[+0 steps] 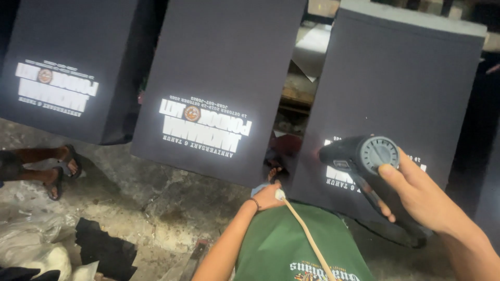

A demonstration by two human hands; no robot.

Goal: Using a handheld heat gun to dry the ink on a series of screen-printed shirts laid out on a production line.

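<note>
My right hand (416, 195) grips a black heat gun (362, 156) by its handle, its nozzle aimed left over the white print on the right-hand dark fabric panel (401, 78). My left hand (268, 196) is closed around the gun's beige cord (307, 234) at its white plug, by the lower edge of the middle dark fabric panel (219, 67). That cord runs down across my green shirt (297, 244). A third dark printed panel (67, 57) lies at the far left. All three panels carry white printed designs.
Another person's feet in sandals (60, 171) stand on the rough concrete floor (156, 208) at the left. White plastic bags (31, 250) and a black cloth scrap (107, 250) lie at the lower left. Clutter fills the gap between the middle and right panels.
</note>
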